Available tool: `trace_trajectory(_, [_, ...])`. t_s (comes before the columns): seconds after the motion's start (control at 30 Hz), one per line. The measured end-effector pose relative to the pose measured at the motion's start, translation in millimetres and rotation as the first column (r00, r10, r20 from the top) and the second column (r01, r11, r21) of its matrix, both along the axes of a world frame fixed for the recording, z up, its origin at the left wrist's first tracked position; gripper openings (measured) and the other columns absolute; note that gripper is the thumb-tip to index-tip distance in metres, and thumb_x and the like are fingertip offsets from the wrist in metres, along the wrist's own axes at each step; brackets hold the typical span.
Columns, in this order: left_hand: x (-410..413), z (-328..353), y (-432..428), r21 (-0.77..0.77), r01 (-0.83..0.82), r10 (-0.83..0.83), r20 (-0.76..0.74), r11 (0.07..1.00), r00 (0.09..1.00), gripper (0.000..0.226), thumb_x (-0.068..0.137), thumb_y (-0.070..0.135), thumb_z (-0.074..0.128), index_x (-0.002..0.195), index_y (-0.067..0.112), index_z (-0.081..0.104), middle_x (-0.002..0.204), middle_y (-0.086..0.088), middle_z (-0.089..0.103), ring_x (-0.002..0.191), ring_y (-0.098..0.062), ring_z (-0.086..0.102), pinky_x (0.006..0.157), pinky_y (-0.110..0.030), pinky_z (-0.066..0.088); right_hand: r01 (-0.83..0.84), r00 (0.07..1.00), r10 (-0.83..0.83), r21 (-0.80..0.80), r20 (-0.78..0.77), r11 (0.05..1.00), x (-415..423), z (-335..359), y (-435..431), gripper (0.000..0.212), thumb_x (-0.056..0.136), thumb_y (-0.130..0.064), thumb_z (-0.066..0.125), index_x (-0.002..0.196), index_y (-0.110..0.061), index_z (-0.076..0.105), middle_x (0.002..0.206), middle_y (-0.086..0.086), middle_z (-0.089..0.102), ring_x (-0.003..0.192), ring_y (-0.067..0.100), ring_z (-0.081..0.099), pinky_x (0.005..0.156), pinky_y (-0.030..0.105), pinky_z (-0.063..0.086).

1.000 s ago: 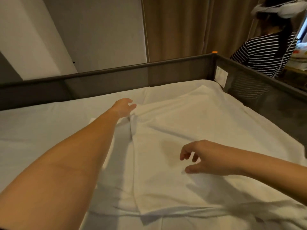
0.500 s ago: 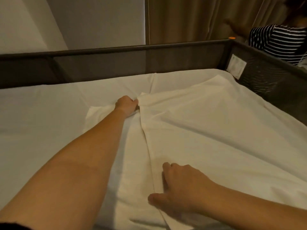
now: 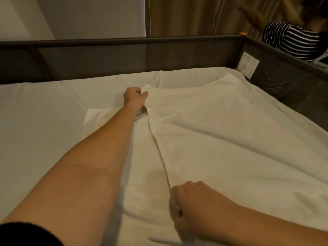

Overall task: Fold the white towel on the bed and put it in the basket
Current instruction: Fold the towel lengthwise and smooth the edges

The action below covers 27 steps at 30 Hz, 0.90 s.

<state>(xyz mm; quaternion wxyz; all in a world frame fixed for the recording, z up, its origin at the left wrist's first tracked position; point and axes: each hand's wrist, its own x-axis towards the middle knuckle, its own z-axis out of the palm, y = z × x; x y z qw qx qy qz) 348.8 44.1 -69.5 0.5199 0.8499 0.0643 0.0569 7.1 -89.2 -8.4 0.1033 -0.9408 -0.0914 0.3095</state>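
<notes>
The white towel (image 3: 221, 132) lies spread over the right half of the bed (image 3: 40, 110), its upper layer folded so that a long edge runs down the middle from far to near. My left hand (image 3: 135, 98) is stretched out to the far end of that edge and pinches its corner. My right hand (image 3: 193, 203) is closed on the near end of the same edge, low in the view. A lower layer of towel shows to the left under my left forearm. No basket is in view.
A dark mesh rail (image 3: 124, 50) fences the bed along the far side and the right side. Beyond the right corner stands a person in a striped top (image 3: 291, 38). Brown curtains (image 3: 191, 15) hang behind the rail.
Both hands went from open above the towel to closed on its folded edge: the left at the far corner, the right at the near end. The view has tilted down and closer.
</notes>
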Motion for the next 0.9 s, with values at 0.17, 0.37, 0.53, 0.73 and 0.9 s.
trace_trajectory(0.17, [-3,35,26,-0.052,0.010,-0.005,0.092,0.999,0.996,0.021,0.098,0.019,0.069,0.117,0.013,0.073,0.102,-0.003,0.070,0.095,-0.023,0.070,0.087,-0.036,0.062,-0.035,0.999,0.027,0.176,0.043,0.984,-9,33,7,0.017,0.092,-0.028,0.065,0.083,-0.017,0.055,0.086,-0.001,0.064,0.075,0.020,0.063,0.059,0.034,0.048])
trace_trajectory(0.37, [-17,62,87,-0.039,-0.064,0.070,0.159,0.997,0.985,0.020,0.100,0.019,0.064,0.118,0.018,0.073,0.108,-0.003,0.072,0.100,-0.020,0.070,0.092,-0.043,0.062,-0.012,1.000,0.015,0.464,-0.002,0.886,-28,56,45,0.015,0.085,-0.033,0.069,0.090,-0.021,0.060,0.085,-0.005,0.066,0.083,0.016,0.068,0.082,0.031,0.059])
trace_trajectory(0.53, [-43,65,142,-0.021,-0.140,0.142,0.138,0.990,0.980,0.020,0.102,0.022,0.064,0.121,0.018,0.070,0.115,-0.001,0.068,0.105,-0.019,0.067,0.093,-0.038,0.060,-0.050,0.997,0.079,0.587,-0.024,0.808,-34,56,83,0.012,0.090,-0.025,0.072,0.090,-0.016,0.064,0.082,-0.005,0.065,0.075,0.009,0.061,0.075,0.023,0.052])
trace_trajectory(0.73, [-61,41,187,-0.016,-0.237,0.238,0.097,0.971,0.966,0.018,0.104,0.017,0.060,0.113,0.023,0.074,0.114,-0.005,0.069,0.092,-0.021,0.071,0.083,-0.029,0.063,-0.104,0.987,0.155,0.562,-0.044,0.821,-30,36,113,0.013,0.089,-0.021,0.075,0.084,-0.018,0.063,0.080,-0.002,0.066,0.076,0.017,0.069,0.077,0.032,0.059])
trace_trajectory(0.9, [-63,16,209,-0.008,-0.228,0.228,-0.001,0.974,0.974,0.019,0.103,0.013,0.061,0.108,0.018,0.078,0.103,-0.010,0.072,0.074,-0.022,0.072,0.082,-0.035,0.065,-0.075,0.986,0.144,0.530,-0.089,0.844,-25,16,121,0.012,0.088,-0.020,0.074,0.086,-0.013,0.065,0.078,-0.001,0.069,0.083,0.023,0.077,0.079,0.038,0.063])
